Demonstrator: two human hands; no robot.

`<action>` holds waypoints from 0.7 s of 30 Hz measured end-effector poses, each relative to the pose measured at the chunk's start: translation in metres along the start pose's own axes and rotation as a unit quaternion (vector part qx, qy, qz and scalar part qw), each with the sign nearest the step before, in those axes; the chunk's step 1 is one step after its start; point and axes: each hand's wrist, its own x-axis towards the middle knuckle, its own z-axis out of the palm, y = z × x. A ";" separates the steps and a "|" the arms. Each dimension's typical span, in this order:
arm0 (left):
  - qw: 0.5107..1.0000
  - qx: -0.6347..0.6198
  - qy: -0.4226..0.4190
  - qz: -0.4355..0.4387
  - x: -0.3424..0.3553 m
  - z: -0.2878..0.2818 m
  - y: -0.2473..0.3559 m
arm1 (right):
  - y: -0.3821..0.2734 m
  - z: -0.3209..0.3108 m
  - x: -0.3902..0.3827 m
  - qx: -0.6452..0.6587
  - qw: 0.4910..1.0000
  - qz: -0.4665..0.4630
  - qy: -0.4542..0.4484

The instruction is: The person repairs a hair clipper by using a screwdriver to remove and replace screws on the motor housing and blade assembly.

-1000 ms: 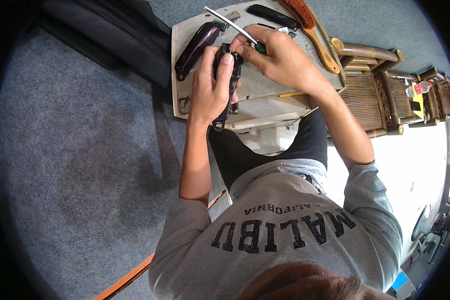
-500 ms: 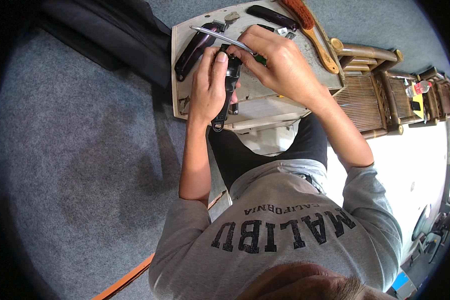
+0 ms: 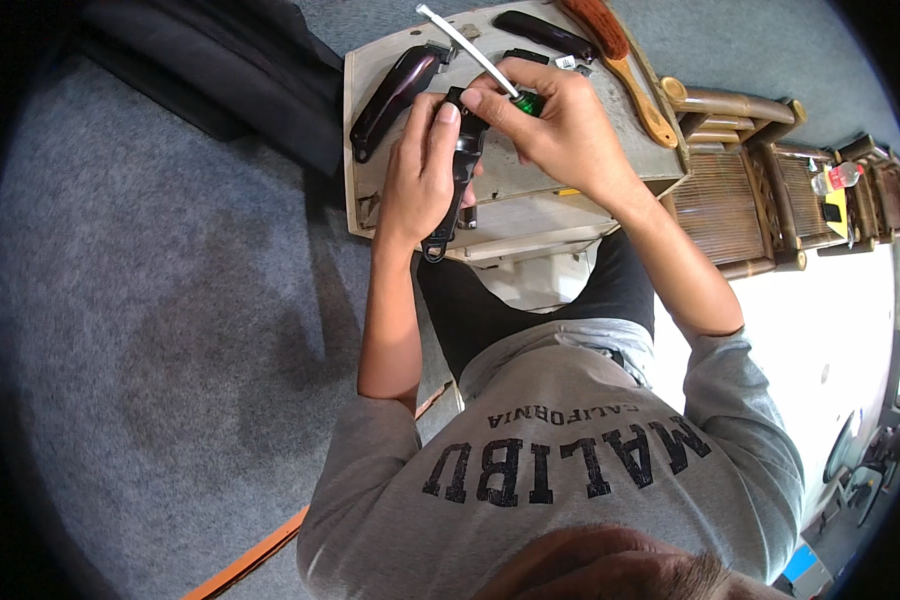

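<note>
My left hand (image 3: 425,170) is closed around a black hair clipper (image 3: 465,160), its head end up and its hanging loop toward me. In my right hand (image 3: 560,125) is a screwdriver (image 3: 470,55) with a green handle and a pale metal shaft, held crosswise so that the tip points up and left, away from the clipper. The thumb and fingertips of that hand also touch the clipper's head; any small part between them is hidden. A second, dark maroon clipper (image 3: 395,100) lies on the small table (image 3: 530,200) to the left of my hands.
Toward the table's far right lie a dark clipper cover (image 3: 543,33), small metal parts (image 3: 573,65) and a brush (image 3: 625,75) with a wooden handle. Black cloth (image 3: 230,80) hangs at the left. Bamboo chairs (image 3: 725,200) stand to the right, with a bottle (image 3: 837,179) on one.
The screwdriver has swung to a steeper angle in my right hand, its tip moving up and right. My right fingers have shifted on the clipper's head; the left hand stays nearly still.
</note>
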 end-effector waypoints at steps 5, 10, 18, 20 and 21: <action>0.991 -0.090 -0.036 -0.092 0.009 -0.014 -0.011 | 0.009 -0.003 0.002 0.046 0.997 0.056 0.011; 0.977 -0.132 -0.088 -0.142 0.013 -0.018 -0.013 | 0.016 0.001 0.001 0.004 1.000 0.000 0.009; 0.968 -0.200 -0.124 -0.089 0.010 -0.019 -0.014 | 0.015 -0.023 0.010 -0.203 0.946 -0.253 -0.013; 0.972 -0.185 -0.128 -0.074 0.010 -0.019 -0.013 | 0.008 -0.028 0.015 -0.237 0.932 -0.268 -0.056; 0.973 -0.174 -0.124 -0.082 0.009 -0.020 -0.015 | 0.006 -0.030 0.017 -0.269 0.915 -0.283 -0.099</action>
